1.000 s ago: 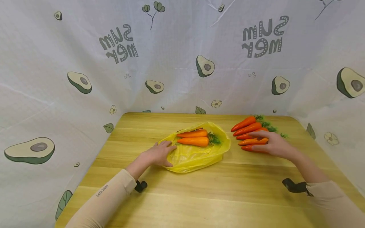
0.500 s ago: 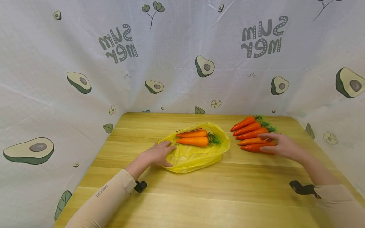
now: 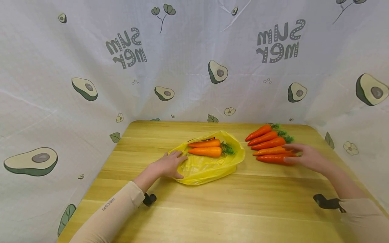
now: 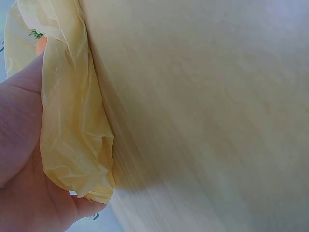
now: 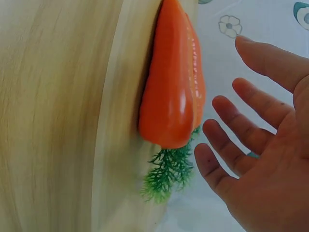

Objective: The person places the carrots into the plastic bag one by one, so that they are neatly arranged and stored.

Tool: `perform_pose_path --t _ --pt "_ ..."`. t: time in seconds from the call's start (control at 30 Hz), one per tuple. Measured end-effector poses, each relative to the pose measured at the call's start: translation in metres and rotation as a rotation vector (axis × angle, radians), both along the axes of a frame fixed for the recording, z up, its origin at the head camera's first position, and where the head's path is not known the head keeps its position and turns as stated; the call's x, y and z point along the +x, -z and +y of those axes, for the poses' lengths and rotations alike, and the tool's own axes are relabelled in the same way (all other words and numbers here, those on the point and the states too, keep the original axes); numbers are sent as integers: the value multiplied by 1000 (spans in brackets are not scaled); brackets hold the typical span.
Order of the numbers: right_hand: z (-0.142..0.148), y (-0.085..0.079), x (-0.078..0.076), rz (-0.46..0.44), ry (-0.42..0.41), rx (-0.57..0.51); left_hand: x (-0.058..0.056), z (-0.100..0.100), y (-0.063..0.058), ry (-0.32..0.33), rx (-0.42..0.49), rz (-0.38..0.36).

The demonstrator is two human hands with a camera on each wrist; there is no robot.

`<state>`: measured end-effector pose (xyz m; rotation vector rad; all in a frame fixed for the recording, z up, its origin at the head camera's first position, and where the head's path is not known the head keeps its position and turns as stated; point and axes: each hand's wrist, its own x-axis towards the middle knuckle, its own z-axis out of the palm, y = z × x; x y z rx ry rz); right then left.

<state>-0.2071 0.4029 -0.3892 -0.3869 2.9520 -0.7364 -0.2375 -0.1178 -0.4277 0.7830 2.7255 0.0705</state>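
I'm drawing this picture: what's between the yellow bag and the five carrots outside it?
Just bare wooden table between bag and carrots, in the head view.

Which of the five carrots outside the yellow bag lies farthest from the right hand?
The carrot at the row's far end, nearest the back edge of the table; the other four lie nearer the right hand.

"SUMMER" [image 3: 279, 42] is being shown twice, mirrored, on the far cloth [image 3: 182, 50], left and right; "Let's Slim" [image 3: 108, 204] is being borne by the left sleeve [image 3: 100, 217].
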Motion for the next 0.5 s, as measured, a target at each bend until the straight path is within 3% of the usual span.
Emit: perform_pose_path --t 0.5 --pt "16 10 -3 12 24 45 2 1 0 -10 -7 5"
